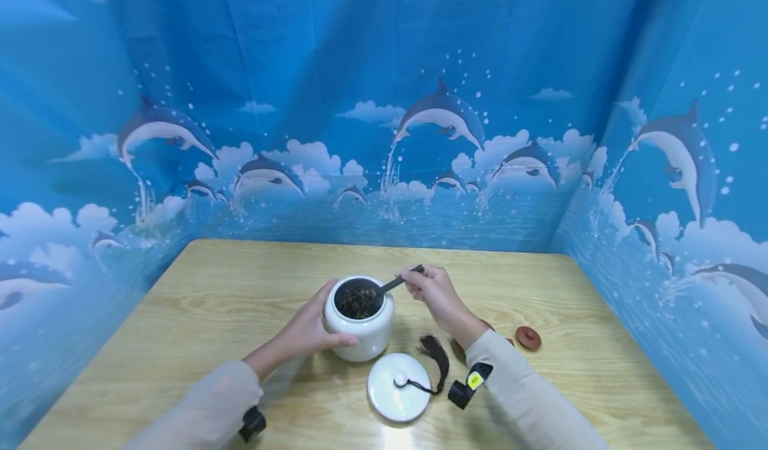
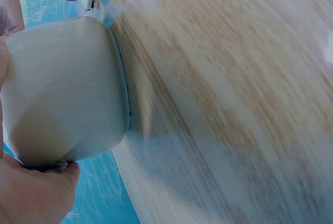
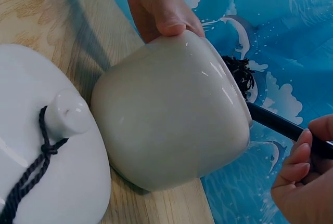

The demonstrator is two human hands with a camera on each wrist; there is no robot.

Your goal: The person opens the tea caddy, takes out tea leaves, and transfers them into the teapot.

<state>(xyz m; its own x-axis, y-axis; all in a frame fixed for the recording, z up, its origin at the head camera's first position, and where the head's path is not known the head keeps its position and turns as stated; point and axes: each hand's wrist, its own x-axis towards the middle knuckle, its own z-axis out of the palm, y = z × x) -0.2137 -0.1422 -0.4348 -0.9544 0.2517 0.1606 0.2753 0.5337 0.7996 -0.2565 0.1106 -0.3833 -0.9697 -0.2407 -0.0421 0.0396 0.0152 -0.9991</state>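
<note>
Jar (image 1: 369,333) on the table (image 1: 240,270), just beyond the lid (image 1: 390,397); clasped round its side by the left hand (image 1: 305,331), best held steady there. Pinched in the right hand (image 1: 436,295), between thumb and fingers: dark tool (image 1: 394,283), dipped inside. Best eased under gently and raised level, to avoid spilling leaves (image 1: 358,303).

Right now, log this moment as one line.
left hand: holds white jar | right hand: grips dark utensil, far end at jar mouth | dark leaves: in jar | white lid: off, on table
</note>
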